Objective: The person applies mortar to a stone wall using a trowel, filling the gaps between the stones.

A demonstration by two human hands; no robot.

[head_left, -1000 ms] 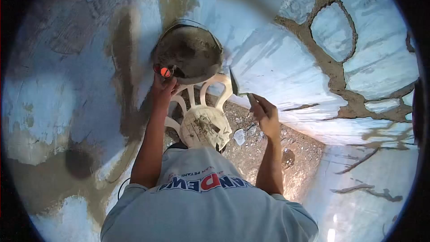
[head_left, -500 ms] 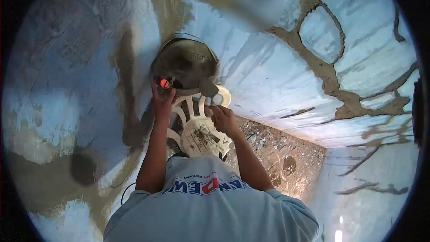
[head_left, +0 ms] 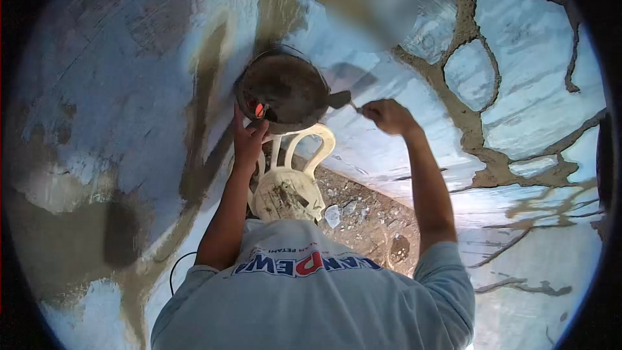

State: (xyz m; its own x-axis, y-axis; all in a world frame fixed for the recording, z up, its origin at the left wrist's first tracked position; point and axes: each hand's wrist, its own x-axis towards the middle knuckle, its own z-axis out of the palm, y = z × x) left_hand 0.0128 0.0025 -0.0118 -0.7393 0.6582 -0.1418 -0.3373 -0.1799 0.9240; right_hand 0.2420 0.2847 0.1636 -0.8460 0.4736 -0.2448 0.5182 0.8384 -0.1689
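A round dark bucket (head_left: 285,87) with a thin wire handle is held up in front of me over the chair. My left hand (head_left: 251,139) grips its near left rim, fingers closed, beside a red-orange object (head_left: 260,110) at the bucket's inner edge. To the right, my right hand (head_left: 387,116) is closed round the handle of a small trowel. The trowel's grey blade (head_left: 339,99) lies at the bucket's right edge.
Below the bucket stands a cream plastic chair (head_left: 288,194) with dirt on its seat. Rubble covers the floor (head_left: 369,220). Blue-white walls with grey mortar streaks (head_left: 463,107) rise on both sides. A thin black cable (head_left: 172,273) curves at my left side.
My right hand has moved up and to the right with the trowel, and that arm is more extended. The bucket and my left hand appear further right in view.
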